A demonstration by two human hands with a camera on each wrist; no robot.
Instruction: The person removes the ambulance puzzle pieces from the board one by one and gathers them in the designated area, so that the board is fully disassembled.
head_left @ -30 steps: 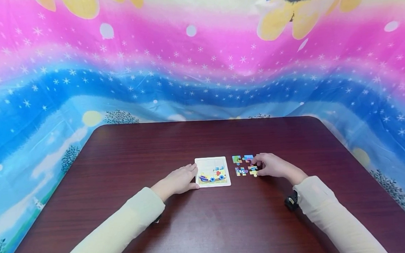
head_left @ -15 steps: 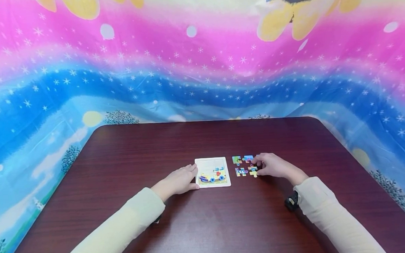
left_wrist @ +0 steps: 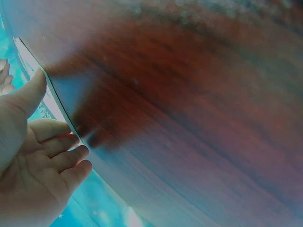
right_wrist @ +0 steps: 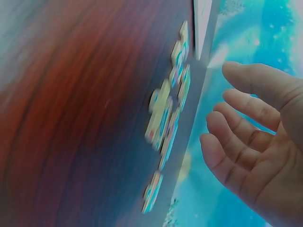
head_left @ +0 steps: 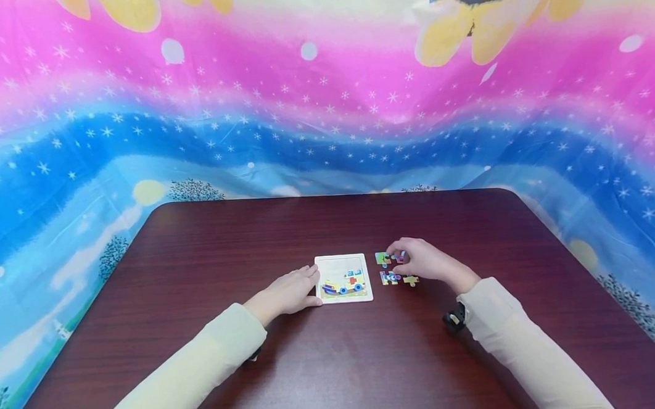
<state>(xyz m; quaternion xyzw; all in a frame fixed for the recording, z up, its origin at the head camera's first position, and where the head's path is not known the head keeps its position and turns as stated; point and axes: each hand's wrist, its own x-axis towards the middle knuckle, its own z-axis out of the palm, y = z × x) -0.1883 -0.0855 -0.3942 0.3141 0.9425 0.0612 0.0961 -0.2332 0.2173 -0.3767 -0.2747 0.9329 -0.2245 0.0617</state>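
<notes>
A square jigsaw board [head_left: 331, 266] with a white rim lies on the table; part of a yellow vehicle picture fills its lower half. My left hand [head_left: 287, 291] rests along the board's left edge, fingers extended, thumb at the near corner. In the left wrist view its fingertips [left_wrist: 81, 151] touch the thin board edge [left_wrist: 57, 102]. Over the loose puzzle pieces to the right hovers my right hand [head_left: 423, 260], its fingers loosely bent. The right wrist view shows nothing between thumb and fingers. A green-and-blue piece [head_left: 383, 259] and a yellow piece [head_left: 411, 281] show; others are partly hidden.
The dark wooden table [head_left: 336, 364] has rounded far corners. Behind it hangs a patterned pink-and-blue cloth [head_left: 301, 132]. Several pieces [right_wrist: 154, 191] lie in a loose group beside the board.
My right hand has moved left and slightly away from me, over the puzzle pieces, uncovering the yellow piece and covering more of the upper ones. The left hand and board have stayed put.
</notes>
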